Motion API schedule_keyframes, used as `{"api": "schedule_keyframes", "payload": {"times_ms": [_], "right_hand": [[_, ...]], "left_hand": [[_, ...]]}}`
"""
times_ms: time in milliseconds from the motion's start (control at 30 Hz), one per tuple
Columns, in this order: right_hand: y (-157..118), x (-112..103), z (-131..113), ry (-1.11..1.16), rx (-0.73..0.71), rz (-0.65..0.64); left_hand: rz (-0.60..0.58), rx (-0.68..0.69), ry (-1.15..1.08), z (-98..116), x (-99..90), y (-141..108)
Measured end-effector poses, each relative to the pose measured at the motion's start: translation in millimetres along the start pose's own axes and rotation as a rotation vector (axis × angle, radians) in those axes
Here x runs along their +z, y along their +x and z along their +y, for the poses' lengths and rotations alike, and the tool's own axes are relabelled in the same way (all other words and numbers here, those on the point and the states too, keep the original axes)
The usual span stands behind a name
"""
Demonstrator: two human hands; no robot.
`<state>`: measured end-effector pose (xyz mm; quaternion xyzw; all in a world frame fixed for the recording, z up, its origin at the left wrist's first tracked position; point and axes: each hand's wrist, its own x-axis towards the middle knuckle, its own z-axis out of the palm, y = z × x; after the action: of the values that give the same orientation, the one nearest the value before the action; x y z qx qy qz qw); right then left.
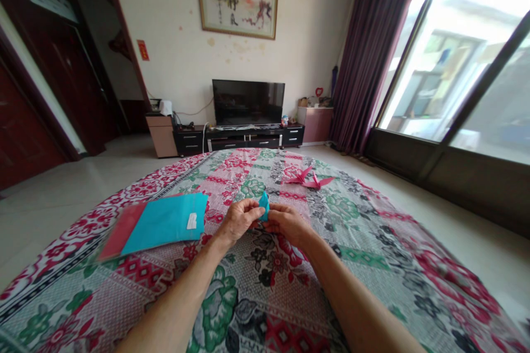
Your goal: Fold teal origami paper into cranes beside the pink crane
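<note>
A small piece of folded blue paper (264,205) stands upright between my two hands, just above the patterned tablecloth. My left hand (242,218) pinches it from the left with thumb and fingers. From the other side, my right hand (289,223) has its fingers closed at the paper's right edge. The lower part of the paper is partly hidden by my fingertips. Beyond my right hand, two pink folded paper cranes (317,181) rest close together on the cloth. To the left lies a clear packet of blue and red paper sheets (165,224) with a white label.
The round table wears a floral tablecloth (364,281) in red, green and grey. Past its far edge, a television (248,102) stands on a low black cabinet (190,140). A purple curtain (366,55) and large windows are on the right; dark red doors are at left.
</note>
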<state>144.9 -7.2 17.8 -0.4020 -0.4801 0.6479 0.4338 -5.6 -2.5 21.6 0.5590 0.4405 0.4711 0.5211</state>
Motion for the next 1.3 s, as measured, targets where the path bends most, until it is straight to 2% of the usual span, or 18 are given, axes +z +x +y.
{"api": "schedule_keyframes", "payload": {"times_ms": [367, 633, 833, 1133, 1300], "right_hand": [[-0.1, -0.8, 2.9, 0.131, -0.031, -0.037], [0.3, -0.1, 7.6, -0.012, -0.169, -0.133], [2.6, 0.2, 10.3, -0.056, -0.207, -0.122], [-2.3, 8.3, 1.6, -0.159, -0.219, -0.088], [-1.5, 8.8, 2.2, -0.166, -0.2, -0.046]], "left_hand": [[0.003, 0.073, 0.047, -3.9, -0.3, 2.4], [-0.006, 0.059, 0.039, -2.7, -2.2, 1.9], [0.016, 0.01, 0.021, 1.0, -0.9, -0.4], [0.093, 0.193, 0.183, -4.0, -5.0, 1.9], [0.113, 0.218, 0.197, -5.9, -4.3, 2.8]]}}
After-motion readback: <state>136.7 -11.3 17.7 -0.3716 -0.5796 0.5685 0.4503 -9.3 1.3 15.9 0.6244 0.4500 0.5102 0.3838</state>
